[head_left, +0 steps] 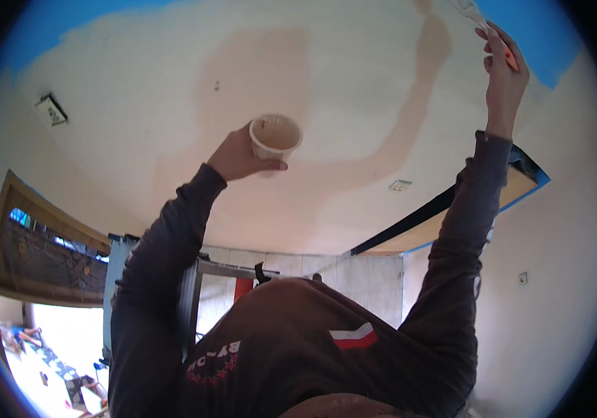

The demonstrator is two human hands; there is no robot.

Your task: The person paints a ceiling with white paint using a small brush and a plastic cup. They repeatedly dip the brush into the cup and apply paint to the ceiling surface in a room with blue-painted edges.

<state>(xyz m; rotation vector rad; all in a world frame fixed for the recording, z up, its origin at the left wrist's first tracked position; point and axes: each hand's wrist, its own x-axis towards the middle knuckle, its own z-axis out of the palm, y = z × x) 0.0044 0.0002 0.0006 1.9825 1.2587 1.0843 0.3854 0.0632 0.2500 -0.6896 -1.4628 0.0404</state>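
Head view: left hand point(239, 157) is wrapped around a pale cup point(275, 151), thumb on the near side, mouth visible, left of centre in front of the cream wall point(354, 83). Right hand point(505, 80) is raised far right, fingers pinching the orange-handled brush point(472, 14), bristles pointing far-left. Can't tell if bristles touch the wall. Blue paint point(553, 45) sits just right of the brush; more blue at far left. Arm shadow falls on the wall between both hands. Wall socket point(401, 186) near right of the cup; metal ladder point(190, 292) near left.
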